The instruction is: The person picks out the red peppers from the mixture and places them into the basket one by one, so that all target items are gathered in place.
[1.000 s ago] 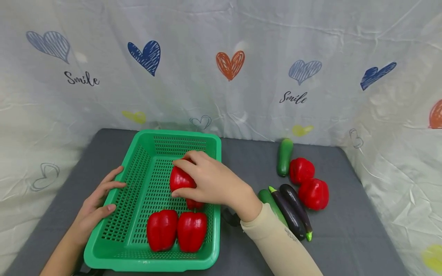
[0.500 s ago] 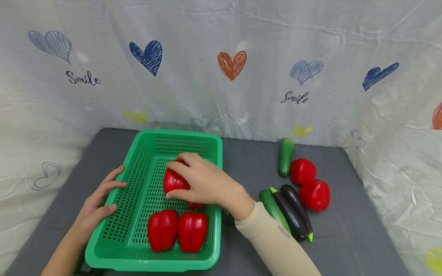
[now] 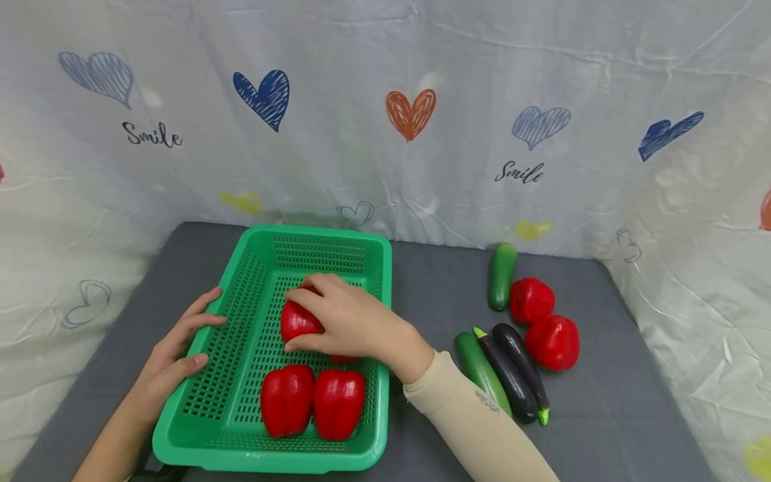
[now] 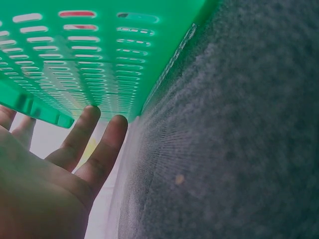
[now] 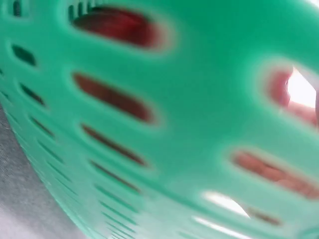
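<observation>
In the head view a green plastic basket (image 3: pixel 225 462) stands on the left of the grey table. My right hand (image 3: pixel 352 320) reaches in over its right side and grips a red bell pepper (image 3: pixel 296 324) from above. Part of another red pepper (image 3: pixel 343 360) peeks out under that hand. Two more, a left pepper (image 3: pixel 287 402) and a right pepper (image 3: pixel 339 404), sit side by side at the basket's near end. My left hand (image 3: pixel 171 365) rests at the basket's left rim. The left wrist view shows its extended fingers (image 4: pixel 107 149) beside the outer wall.
Right of the basket lie a zucchini (image 3: pixel 502 276), two red peppers (image 3: pixel 533 300) (image 3: pixel 553 342), a second zucchini (image 3: pixel 482 371) and two eggplants (image 3: pixel 508 378) (image 3: pixel 521 358). A white curtain (image 3: pixel 337 154) with hearts hangs behind the table. The right wrist view is mostly basket wall (image 5: pixel 199 99).
My right hand has moved left and slightly nearer within the basket, carrying the bell pepper. My left hand has stayed at the rim. The head view has shifted a little.
</observation>
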Available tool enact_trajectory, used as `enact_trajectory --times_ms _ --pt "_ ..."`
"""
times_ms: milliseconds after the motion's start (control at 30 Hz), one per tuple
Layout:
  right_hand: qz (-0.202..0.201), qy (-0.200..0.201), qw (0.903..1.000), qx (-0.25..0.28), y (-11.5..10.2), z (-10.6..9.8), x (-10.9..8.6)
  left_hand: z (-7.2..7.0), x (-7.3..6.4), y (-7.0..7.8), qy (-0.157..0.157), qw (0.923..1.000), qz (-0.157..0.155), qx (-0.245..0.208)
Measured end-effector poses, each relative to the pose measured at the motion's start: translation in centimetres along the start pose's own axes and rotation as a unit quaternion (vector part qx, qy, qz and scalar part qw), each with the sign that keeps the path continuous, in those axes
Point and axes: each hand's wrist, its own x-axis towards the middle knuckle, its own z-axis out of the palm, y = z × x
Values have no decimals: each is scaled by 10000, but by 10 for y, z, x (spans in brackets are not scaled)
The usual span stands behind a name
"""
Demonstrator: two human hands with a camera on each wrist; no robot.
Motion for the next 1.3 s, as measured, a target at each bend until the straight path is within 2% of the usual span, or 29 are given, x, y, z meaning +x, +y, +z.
enact_trajectory --times_ms 367,600,933,1300 --pt "69 -153 9998 -61 5 10 2 3 5 2 4 9998 -180 95" --pt "146 -459 9988 -128 4 14 5 3 6 2 -22 9999 -71 90" --pt "106 -696 9974 -131 3 20 7 2 2 2 29 9998 -108 159" --pt "22 -843 9957 -383 4 23 9 0 0 -1 16 9999 54 147"
